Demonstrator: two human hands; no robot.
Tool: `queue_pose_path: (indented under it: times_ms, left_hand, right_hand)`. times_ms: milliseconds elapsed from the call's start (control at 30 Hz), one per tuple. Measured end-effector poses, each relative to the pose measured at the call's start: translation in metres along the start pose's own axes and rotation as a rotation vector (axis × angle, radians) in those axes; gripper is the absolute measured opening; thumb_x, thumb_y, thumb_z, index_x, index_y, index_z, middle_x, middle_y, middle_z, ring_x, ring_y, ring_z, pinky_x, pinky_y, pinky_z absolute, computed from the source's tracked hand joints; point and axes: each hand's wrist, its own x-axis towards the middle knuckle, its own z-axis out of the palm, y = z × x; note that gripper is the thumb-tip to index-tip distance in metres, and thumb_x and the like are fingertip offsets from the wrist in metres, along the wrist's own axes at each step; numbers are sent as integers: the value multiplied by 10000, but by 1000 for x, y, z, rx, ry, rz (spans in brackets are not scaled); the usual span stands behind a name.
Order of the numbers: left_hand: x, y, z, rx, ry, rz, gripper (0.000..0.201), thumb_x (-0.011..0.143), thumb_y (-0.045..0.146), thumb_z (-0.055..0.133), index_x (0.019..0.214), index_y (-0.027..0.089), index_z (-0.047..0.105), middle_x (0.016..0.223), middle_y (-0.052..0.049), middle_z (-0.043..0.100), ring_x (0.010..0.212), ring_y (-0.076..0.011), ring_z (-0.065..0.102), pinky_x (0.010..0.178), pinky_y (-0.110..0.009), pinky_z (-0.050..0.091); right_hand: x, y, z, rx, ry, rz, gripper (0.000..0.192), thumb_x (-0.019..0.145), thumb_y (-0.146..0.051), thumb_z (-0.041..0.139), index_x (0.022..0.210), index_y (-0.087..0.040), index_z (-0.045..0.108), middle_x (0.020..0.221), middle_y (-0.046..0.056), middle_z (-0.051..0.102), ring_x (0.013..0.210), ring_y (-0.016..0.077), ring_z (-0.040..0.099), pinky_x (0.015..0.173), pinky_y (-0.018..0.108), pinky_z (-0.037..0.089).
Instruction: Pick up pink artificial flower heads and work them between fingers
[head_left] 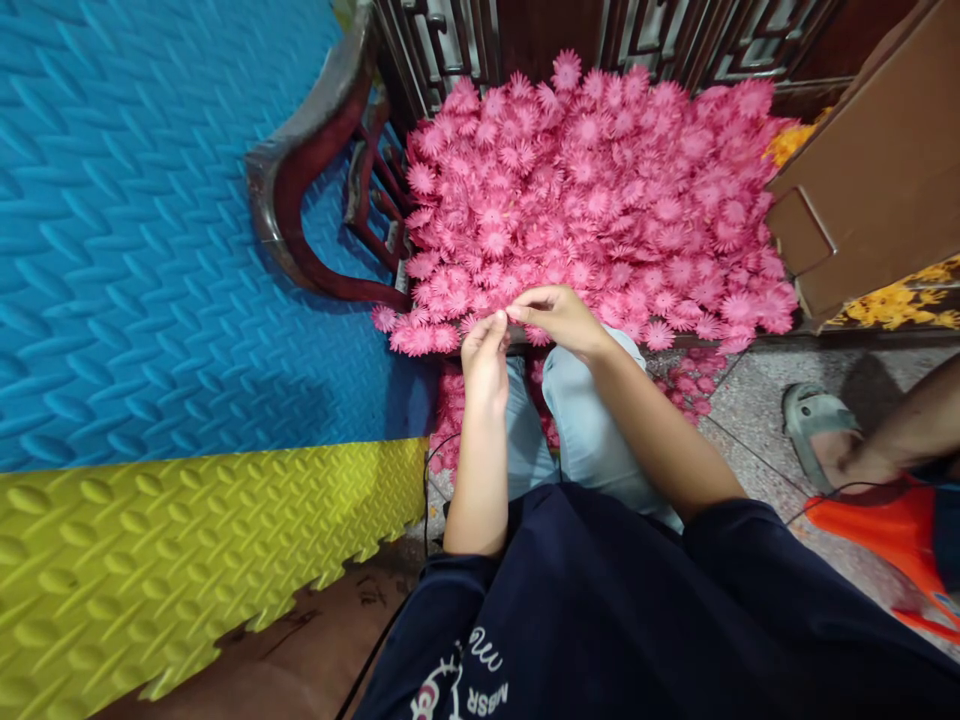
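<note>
My left hand [486, 350] and my right hand [556, 316] meet fingertip to fingertip above my knees, at the near edge of a broad heap of pink artificial flowers [592, 200]. Thumb and fingers of each hand are pinched together. Whatever lies between them is too small to make out against the pink behind. The flowers are flat, with thin pointed petals, and are piled on one another. More pink flowers [686, 385] lie lower down, on the floor beside and between my legs.
Blue foam matting [165, 230] and yellow matting [225, 540] cover the left, beside a dark wooden chair arm [281, 200]. At right stand a brown cardboard box [885, 150] and yellow flowers [896, 305]. Another person's sandalled foot [825, 440] rests near an orange-red stool [877, 520].
</note>
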Motion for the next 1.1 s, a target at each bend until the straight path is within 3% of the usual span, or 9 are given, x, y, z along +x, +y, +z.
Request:
queue_pose_path:
  times_ms: [133,267,400,500,600,667,933,1100]
  left_hand:
    - [1,0,-4,39,-85,13,470,391,479,871,619,149,626,568,45,535,540,-39,435,570,-203,361]
    - [1,-1,-6,124,-111,40,509,435,565,830,627,156,595,594,35,506,546,-53,392,579,-231,350]
    - [0,-2,-4,167,-58,118,508,476,576,809,649,153,589,606,41,490,554,-50,387,585,-222,345]
    - [-3,-2,-3,299,10,293,437,596,550,757,672,151,597,633,32,525,595,-63,452,620,-213,381]
    - [-5,-1,-2,505,101,519,256,750,389,682,690,154,598,672,23,561,659,-83,503,676,-212,409]
    - [-5,0,-1,598,143,590,161,789,284,639,698,156,601,693,17,579,684,-91,522,699,-214,416]
    - [-4,2,-2,703,110,626,117,784,231,630,682,172,630,717,6,621,748,-113,567,738,-222,426]
    - [1,-1,-8,626,101,575,150,773,276,645,675,163,637,686,7,620,697,-104,561,720,-222,430]
  right_hand:
    - [-3,-8,1,52,-66,32,345,540,-446,812,611,-147,654,605,-33,589,609,77,505,671,234,431]
    - [-5,-10,-1,32,-108,25,396,570,-503,781,579,-151,599,587,-41,526,596,74,452,638,235,393]
    - [-4,-10,-1,-13,-118,18,431,589,-538,756,571,-149,572,574,-39,499,581,75,422,606,238,358]
    - [-4,-10,0,-63,-99,19,429,588,-537,757,583,-146,580,575,-34,504,577,77,425,587,241,347]
    - [-5,-10,1,-86,-104,18,436,608,-552,737,604,-137,605,597,-14,546,593,86,465,589,244,363]
    - [-6,-11,2,-78,-119,19,438,619,-555,729,608,-132,615,610,-2,575,600,86,490,599,242,379]
    - [-8,-11,3,-3,-74,60,413,483,-450,835,700,-143,664,688,9,660,645,100,569,649,243,451]
    - [-7,-5,-1,-100,-36,65,355,640,-479,731,624,-132,656,603,-1,611,579,81,503,587,230,396]
